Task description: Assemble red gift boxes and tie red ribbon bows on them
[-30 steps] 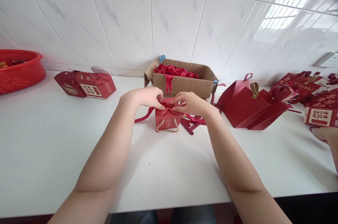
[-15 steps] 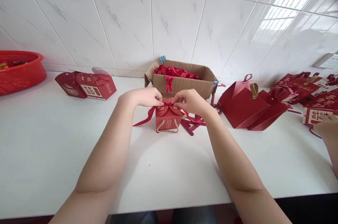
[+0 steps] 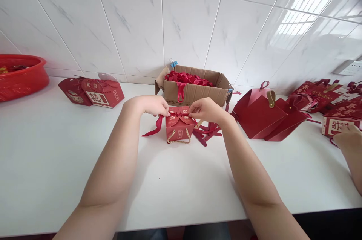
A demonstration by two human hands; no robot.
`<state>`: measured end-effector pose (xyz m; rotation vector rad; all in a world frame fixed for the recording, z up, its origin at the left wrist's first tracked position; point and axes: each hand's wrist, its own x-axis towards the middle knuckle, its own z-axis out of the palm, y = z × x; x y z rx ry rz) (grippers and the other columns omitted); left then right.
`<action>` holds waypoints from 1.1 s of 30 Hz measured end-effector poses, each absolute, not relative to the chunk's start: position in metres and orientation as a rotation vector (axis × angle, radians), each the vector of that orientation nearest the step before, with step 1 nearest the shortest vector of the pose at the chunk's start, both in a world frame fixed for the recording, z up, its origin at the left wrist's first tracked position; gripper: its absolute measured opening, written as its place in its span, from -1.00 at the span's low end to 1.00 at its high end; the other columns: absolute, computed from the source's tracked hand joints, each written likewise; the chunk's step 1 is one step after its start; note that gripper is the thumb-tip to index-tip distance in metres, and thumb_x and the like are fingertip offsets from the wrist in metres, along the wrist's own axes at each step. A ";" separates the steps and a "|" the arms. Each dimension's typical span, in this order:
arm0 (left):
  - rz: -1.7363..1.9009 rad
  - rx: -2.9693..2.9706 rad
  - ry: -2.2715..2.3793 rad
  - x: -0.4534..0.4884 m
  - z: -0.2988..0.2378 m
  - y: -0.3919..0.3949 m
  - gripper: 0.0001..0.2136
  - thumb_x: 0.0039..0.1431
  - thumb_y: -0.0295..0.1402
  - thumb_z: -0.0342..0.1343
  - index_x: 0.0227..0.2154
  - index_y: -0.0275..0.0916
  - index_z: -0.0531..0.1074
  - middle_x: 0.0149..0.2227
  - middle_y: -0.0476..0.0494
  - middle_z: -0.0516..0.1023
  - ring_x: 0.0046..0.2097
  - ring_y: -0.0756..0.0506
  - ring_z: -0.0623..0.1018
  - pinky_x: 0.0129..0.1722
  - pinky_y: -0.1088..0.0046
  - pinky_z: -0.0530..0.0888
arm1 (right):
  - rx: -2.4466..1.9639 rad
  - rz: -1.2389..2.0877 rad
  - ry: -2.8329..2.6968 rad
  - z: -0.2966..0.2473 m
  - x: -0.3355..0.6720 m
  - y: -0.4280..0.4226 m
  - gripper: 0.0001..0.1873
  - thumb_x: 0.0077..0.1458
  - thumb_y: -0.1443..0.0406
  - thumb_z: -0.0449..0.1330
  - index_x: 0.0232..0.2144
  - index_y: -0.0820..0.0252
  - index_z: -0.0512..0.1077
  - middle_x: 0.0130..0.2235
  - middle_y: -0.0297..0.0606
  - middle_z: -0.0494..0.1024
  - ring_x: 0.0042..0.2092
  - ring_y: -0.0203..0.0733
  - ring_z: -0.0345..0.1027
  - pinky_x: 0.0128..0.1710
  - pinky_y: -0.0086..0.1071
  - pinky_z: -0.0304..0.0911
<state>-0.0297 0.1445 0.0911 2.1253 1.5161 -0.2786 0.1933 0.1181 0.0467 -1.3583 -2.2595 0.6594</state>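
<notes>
A small red gift box (image 3: 179,127) with a rope handle on its front stands on the white counter (image 3: 56,164). A red ribbon (image 3: 152,129) runs across the box's top flaps. My left hand (image 3: 154,105) pinches the ribbon at the box's left top edge, its tail hanging down to the counter. My right hand (image 3: 205,109) pinches the other end at the right top edge. The ribbon lies stretched straight between the two hands.
An open cardboard box (image 3: 195,91) of red ribbons sits behind the gift box. Loose ribbons (image 3: 207,132) lie to its right. Folded red boxes (image 3: 93,91) lie at left, a red basin (image 3: 21,76) far left, red bags (image 3: 266,113) at right. Another person's hand (image 3: 346,138) touches boxes far right.
My hands have drawn apart, and the ribbon that was bunched in a knot on the box top is now pulled straight. The other person's hand has moved up a little.
</notes>
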 end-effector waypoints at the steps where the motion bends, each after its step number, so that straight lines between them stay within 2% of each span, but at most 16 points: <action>1: -0.279 2.129 1.510 -0.031 0.091 0.145 -0.84 -0.10 -0.17 0.12 -0.54 -0.14 0.42 -0.44 -0.08 0.40 -0.34 -0.12 0.38 -0.35 0.39 0.26 | -1.354 0.664 -2.268 0.047 0.194 0.118 -0.92 -0.04 0.33 0.21 -0.46 0.18 0.52 -0.39 -0.30 0.61 -0.36 -0.25 0.44 -0.34 -0.41 0.33; 11: -0.293 2.197 1.434 -0.031 0.087 0.148 -0.81 -0.10 -0.13 0.15 -0.54 -0.15 0.42 -0.48 -0.03 0.33 -0.44 -0.05 0.27 -0.44 0.43 0.18 | -1.371 0.784 -2.300 0.049 0.199 0.117 -0.95 -0.07 0.36 0.18 -0.46 0.17 0.44 -0.40 -0.33 0.55 -0.35 -0.27 0.41 -0.34 -0.42 0.32; 19: -0.291 2.208 1.446 -0.030 0.087 0.149 -0.80 -0.12 -0.13 0.15 -0.54 -0.15 0.43 -0.49 -0.03 0.33 -0.44 -0.05 0.27 -0.44 0.43 0.18 | -1.526 0.724 -2.306 0.047 0.203 0.118 -0.79 -0.14 0.42 0.16 -0.36 0.12 0.40 -0.23 -0.30 0.55 -0.29 -0.25 0.38 -0.38 -0.44 0.24; 24: -0.285 2.201 1.452 -0.031 0.085 0.150 -0.80 -0.13 -0.13 0.15 -0.55 -0.15 0.41 -0.50 -0.03 0.32 -0.45 -0.05 0.28 -0.44 0.42 0.19 | -1.558 0.944 -2.349 0.058 0.210 0.112 -0.89 -0.05 0.29 0.18 -0.43 0.17 0.49 -0.45 -0.34 0.50 -0.48 -0.33 0.25 -0.49 -0.44 0.14; 28: -0.289 2.199 1.453 -0.031 0.084 0.151 -0.81 -0.13 -0.13 0.14 -0.55 -0.14 0.40 -0.49 -0.02 0.29 -0.44 -0.05 0.25 -0.42 0.42 0.18 | -1.518 1.032 -2.336 0.068 0.214 0.105 -0.64 -0.01 0.04 0.21 -0.40 0.21 0.58 -0.53 -0.35 0.44 -0.53 -0.38 0.13 -0.51 -0.43 0.06; 33: -0.276 2.180 1.441 -0.032 0.084 0.152 -0.80 -0.15 -0.12 0.14 -0.55 -0.14 0.40 -0.50 -0.03 0.30 -0.44 -0.07 0.27 -0.41 0.41 0.17 | -1.505 1.080 -2.358 0.068 0.217 0.107 -0.60 -0.15 -0.01 0.33 -0.37 0.17 0.60 -0.62 -0.45 0.30 -0.56 -0.42 -0.03 -0.50 -0.41 -0.05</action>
